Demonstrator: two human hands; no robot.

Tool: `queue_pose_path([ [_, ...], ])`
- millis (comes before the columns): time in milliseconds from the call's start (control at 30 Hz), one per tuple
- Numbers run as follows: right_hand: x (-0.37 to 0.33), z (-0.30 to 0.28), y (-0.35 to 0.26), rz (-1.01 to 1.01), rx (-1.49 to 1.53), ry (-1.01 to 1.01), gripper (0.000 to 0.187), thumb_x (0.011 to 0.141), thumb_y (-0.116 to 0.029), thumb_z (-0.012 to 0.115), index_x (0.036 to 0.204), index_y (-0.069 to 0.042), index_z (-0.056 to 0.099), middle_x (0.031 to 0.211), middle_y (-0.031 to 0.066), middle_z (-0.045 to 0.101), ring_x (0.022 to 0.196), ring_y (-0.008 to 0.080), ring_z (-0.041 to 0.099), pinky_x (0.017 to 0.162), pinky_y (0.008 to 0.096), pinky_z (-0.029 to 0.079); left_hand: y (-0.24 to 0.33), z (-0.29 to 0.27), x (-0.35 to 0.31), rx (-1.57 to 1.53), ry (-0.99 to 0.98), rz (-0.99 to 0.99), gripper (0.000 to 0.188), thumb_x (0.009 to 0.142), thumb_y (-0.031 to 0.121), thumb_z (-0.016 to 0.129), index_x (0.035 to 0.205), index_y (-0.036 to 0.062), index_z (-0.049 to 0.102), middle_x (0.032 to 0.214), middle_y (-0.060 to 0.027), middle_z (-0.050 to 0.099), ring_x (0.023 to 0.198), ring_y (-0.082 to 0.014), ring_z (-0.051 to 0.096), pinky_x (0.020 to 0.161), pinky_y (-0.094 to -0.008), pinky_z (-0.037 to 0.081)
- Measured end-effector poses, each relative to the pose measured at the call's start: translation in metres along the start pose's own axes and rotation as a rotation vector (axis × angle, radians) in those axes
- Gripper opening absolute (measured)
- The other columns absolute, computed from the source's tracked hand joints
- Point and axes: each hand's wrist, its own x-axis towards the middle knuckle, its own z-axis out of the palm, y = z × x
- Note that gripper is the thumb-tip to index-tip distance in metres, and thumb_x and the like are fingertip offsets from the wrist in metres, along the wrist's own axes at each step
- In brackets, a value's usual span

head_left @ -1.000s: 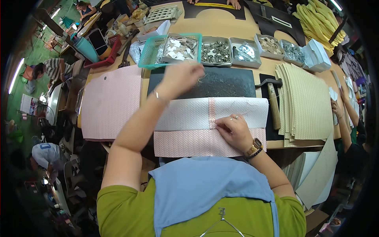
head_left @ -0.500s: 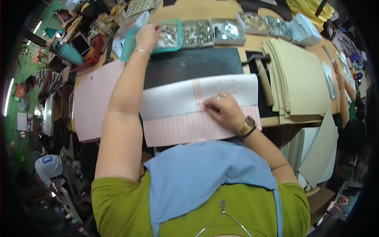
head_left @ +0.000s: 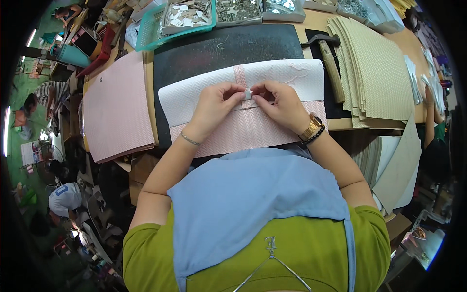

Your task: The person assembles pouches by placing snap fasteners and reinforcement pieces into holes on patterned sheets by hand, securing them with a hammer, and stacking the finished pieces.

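Note:
A woven sheet, pink (head_left: 219, 138) with a white folded-over part (head_left: 189, 100), lies in front of me and has a narrow pink strip (head_left: 239, 74) across its middle. Over that strip my two hands meet. My left hand (head_left: 218, 104) and my right hand (head_left: 281, 103) both pinch a small pale square piece (head_left: 247, 94) between thumb and fingertips. Similar small pieces (head_left: 187, 14) fill a box in the green tray (head_left: 146, 36) at the far left. Loose threads (head_left: 297, 73) lie on the white part.
A dark board (head_left: 228, 46) lies behind the sheet. At its right is a hammer (head_left: 332, 73), beside stacked cream sheets (head_left: 372, 73). Pink sheets (head_left: 116, 107) are piled at the left. Boxes of metal fittings (head_left: 238, 10) line the back. Another person's arm (head_left: 430, 117) shows at far right.
My left hand has come back from the green tray to the middle of the sheet. A small pale piece is now between both hands. The view has shifted too.

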Motion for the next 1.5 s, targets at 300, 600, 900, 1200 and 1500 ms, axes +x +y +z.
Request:
queue_pose_path([
  [300,0.010,0.005,-0.011,0.106,0.046,0.021,0.027,0.093,-0.009,0.077,0.118,-0.003,0.069,0.093,0.0072,0.075,0.081,0.0125,0.071,0.075,0.0272,0.057,-0.007,0.000,0.000,0.057,0.015,0.104,0.021,0.098,0.006,0.073,0.117,-0.0024,0.075,0.105,-0.0078,0.078,0.095,-0.0112,0.071,0.084,-0.0268,0.057],
  [600,0.018,0.007,-0.016,0.095,0.002,0.048,0.019,0.087,-0.009,0.076,0.104,-0.005,0.067,0.084,0.0120,0.077,0.074,0.0249,0.076,0.069,0.0349,0.060,0.000,0.003,0.003,-0.047,0.052,0.008,0.028,0.095,0.003,0.070,0.122,0.0016,0.068,0.094,0.0005,0.067,0.081,-0.0034,0.059,0.071,-0.0188,0.051],
  [900,0.021,0.007,-0.015,0.045,-0.090,0.034,0.018,0.082,-0.008,0.075,0.095,-0.007,0.063,0.076,0.0094,0.073,0.071,0.0261,0.075,0.067,0.0364,0.059,-0.005,0.000,0.006,-0.206,-0.008,-0.064,0.031,0.092,0.001,0.072,0.122,-0.0013,0.064,0.097,-0.0002,0.068,0.079,-0.0034,0.059,0.068,-0.0187,0.050],
  [1200,0.029,0.003,-0.021,0.058,-0.129,0.012,0.018,0.081,-0.009,0.074,0.095,-0.007,0.064,0.078,0.0097,0.073,0.074,0.0288,0.075,0.069,0.0400,0.058,0.007,0.005,0.006,0.228,0.083,0.170,0.034,0.089,0.001,0.072,0.122,0.0025,0.064,0.083,-0.0048,0.069,0.074,-0.0074,0.063,0.068,-0.0248,0.053],
  [1500,0.026,0.001,-0.022,-0.080,-0.285,0.018,0.018,0.082,-0.010,0.072,0.098,-0.008,0.064,0.077,0.0130,0.071,0.075,0.0350,0.072,0.067,0.0452,0.056,-0.001,0.006,-0.003,0.291,0.116,0.376,0.012,0.088,0.009,0.076,0.100,0.0046,0.076,0.085,-0.0113,0.069,0.069,-0.0233,0.068,0.065,-0.0354,0.055],
])
